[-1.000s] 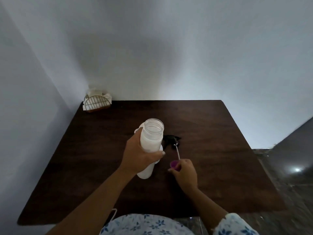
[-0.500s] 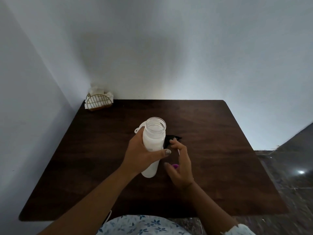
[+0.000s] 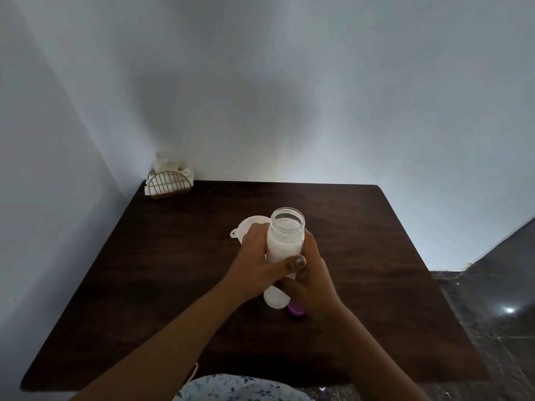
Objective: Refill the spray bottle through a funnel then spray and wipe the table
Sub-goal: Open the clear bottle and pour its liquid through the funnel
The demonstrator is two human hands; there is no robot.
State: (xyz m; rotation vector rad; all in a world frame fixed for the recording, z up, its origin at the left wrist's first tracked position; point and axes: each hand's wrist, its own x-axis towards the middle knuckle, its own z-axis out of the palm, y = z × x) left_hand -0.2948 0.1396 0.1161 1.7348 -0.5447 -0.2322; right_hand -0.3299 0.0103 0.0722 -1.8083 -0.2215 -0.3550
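Note:
A tall white bottle [image 3: 285,241] with a wide open mouth stands upright near the middle of the dark wooden table [image 3: 173,285]. My left hand [image 3: 257,267] grips its left side, thumb across the front. My right hand [image 3: 312,282] wraps around its right side. Behind my left hand a white funnel [image 3: 251,227] shows its rim and tab. A small purple object [image 3: 296,310] lies on the table just under my right wrist, beside the bottle's base. The black spray head seen earlier is hidden behind the hands and bottle.
A gold wire holder with white napkins [image 3: 169,185] sits in the table's far left corner against the walls. Walls close off the left and back. The table's right edge drops to a dark tiled floor [image 3: 492,314].
My right hand left the purple object on the table and moved up onto the bottle's right side. The left hand kept its hold. The black spray head went out of sight.

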